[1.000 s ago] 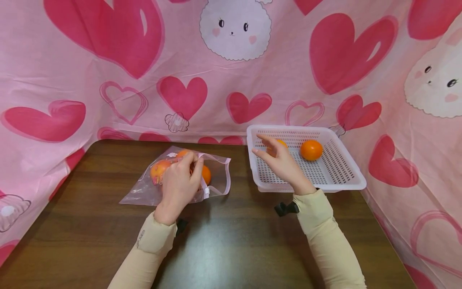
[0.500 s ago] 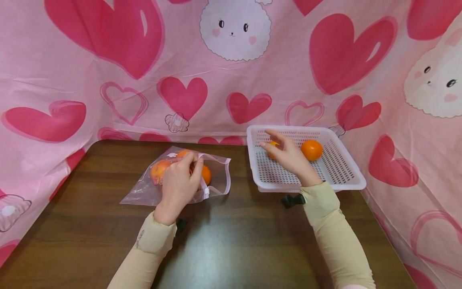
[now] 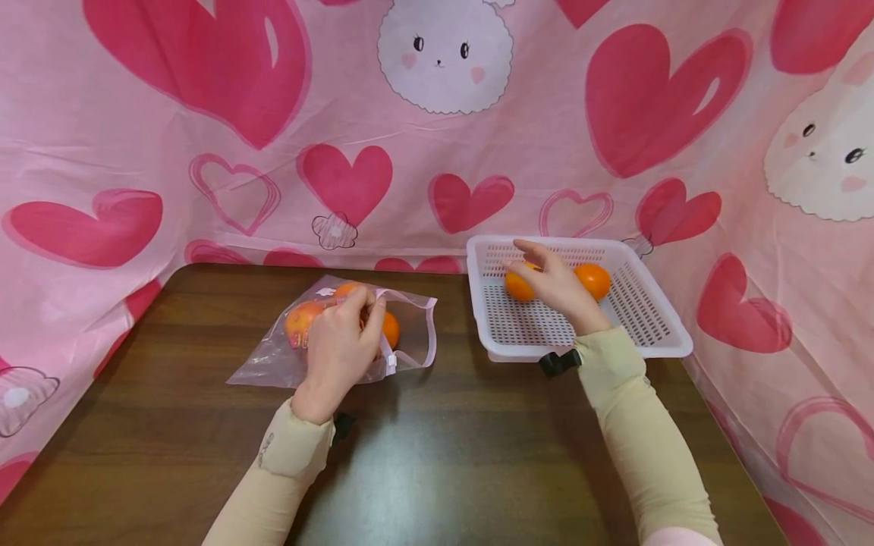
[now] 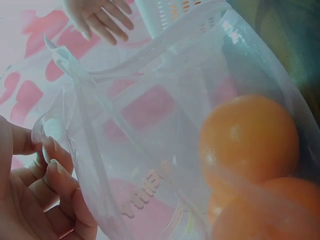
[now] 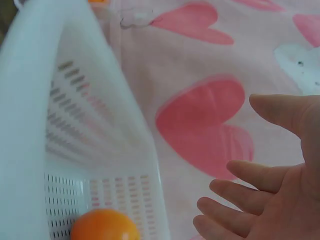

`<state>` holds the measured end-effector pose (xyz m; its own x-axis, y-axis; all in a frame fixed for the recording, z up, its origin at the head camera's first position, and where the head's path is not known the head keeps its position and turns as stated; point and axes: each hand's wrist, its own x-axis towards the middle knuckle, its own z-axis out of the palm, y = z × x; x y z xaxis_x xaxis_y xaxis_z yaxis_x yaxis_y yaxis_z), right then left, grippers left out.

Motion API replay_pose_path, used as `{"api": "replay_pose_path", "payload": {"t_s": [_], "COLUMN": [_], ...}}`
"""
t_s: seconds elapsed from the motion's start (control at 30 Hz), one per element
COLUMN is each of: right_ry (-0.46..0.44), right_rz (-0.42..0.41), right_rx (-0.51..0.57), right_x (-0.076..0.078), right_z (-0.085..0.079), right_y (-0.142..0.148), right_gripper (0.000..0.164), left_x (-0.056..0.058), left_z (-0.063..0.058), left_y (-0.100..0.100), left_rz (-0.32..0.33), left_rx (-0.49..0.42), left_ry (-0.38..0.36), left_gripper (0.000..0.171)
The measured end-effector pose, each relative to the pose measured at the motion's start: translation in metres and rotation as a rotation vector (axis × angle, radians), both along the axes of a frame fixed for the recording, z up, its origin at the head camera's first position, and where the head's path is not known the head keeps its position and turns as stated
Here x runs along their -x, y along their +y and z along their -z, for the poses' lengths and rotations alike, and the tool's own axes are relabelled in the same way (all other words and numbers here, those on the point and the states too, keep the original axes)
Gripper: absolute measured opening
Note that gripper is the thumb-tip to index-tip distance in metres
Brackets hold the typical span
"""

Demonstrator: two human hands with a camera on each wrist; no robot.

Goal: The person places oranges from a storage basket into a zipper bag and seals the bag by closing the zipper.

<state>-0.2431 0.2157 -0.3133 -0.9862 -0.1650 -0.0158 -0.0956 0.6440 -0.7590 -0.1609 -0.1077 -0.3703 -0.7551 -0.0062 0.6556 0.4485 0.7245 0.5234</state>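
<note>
Lettering on the bag: one short slanted word shows on the clear bag (image 3: 262,368) in the left wrist view, too faint to read surely; small red print near the left fruit (image 3: 303,318) is too small to make out.
Bag: lies on the table (image 3: 437,470) near its far edge, left of the middle; its mouth, with a zip slider (image 3: 391,365), faces the basket (image 3: 501,351).
Fruit in the bag: orange, partly hidden behind the left hand (image 3: 341,341) from above; the left wrist view shows them through the plastic, touching, cut off by the frame.
Left hand: thumb and fingertips pinch the bag's edge, clearest in the left wrist view.
Basket: white, slotted, by the table's far right corner.
Oranges: two in the basket; the right hand (image 3: 556,292) covers part of the left orange (image 3: 520,286), while the right orange (image 3: 592,281) sits just beside the hand.
Right hand: over the basket, fingers spread and thumb held away; the right wrist view shows these gaps, and one orange cut off below.
Cloth: pink, with hearts (image 3: 348,178), behind the table.
</note>
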Motion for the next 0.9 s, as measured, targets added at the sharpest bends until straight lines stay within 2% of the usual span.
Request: {"api": "replay_pose_path", "payload": {"t_s": [0.27, 0.5, 0.67, 0.9], "right_ry": [0.000, -0.082, -0.117, -0.210], "right_rz": [0.014, 0.048, 0.058, 0.091], "right_rx": [-0.004, -0.002, -0.015, -0.049], "right_x": [0.018, 0.030, 0.039, 0.046], "right_z": [0.001, 0.000, 0.004, 0.011], "right_y": [0.012, 0.020, 0.026, 0.034], "right_gripper": [0.069, 0.076, 0.080, 0.082], "left_x": [0.000, -0.001, -0.001, 0.000], "left_z": [0.000, 0.001, 0.001, 0.000], "left_y": [0.000, -0.001, -0.001, -0.002], "left_rz": [-0.004, -0.002, -0.003, -0.001], "left_rx": [0.003, 0.003, 0.005, 0.012], "left_ry": [-0.011, -0.006, -0.005, -0.005], "left_gripper": [0.023, 0.023, 0.023, 0.021]}}
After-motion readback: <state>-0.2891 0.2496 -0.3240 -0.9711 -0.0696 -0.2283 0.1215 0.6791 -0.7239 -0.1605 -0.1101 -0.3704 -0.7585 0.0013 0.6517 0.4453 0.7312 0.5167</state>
